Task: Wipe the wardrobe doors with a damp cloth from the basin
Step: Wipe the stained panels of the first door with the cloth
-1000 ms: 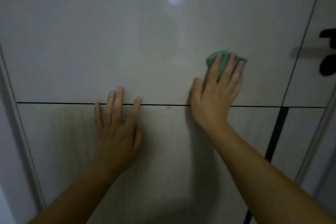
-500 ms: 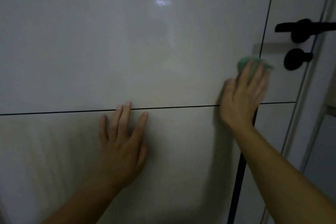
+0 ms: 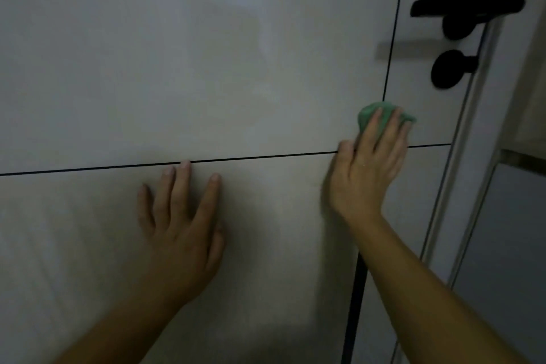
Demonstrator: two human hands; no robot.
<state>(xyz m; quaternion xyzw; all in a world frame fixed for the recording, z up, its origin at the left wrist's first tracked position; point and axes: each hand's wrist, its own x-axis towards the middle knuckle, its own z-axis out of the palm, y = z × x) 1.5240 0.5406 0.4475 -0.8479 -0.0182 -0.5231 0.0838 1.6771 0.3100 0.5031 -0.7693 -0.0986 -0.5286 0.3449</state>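
1 green cloth (image 3: 381, 115) is pressed on the wardrobe door (image 3: 206, 68) under the straight-fingered right hand (image 3: 366, 168), the left hand (image 3: 183, 224) is laid open below the seam (image 3: 266, 157), wiping is underway, and an unwiped patch should be rubbed next.

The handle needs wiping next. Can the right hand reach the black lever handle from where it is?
Probably yes. The right hand presses the green cloth flat on the door, just below and left of the black lever handle, with only bare surface between them.
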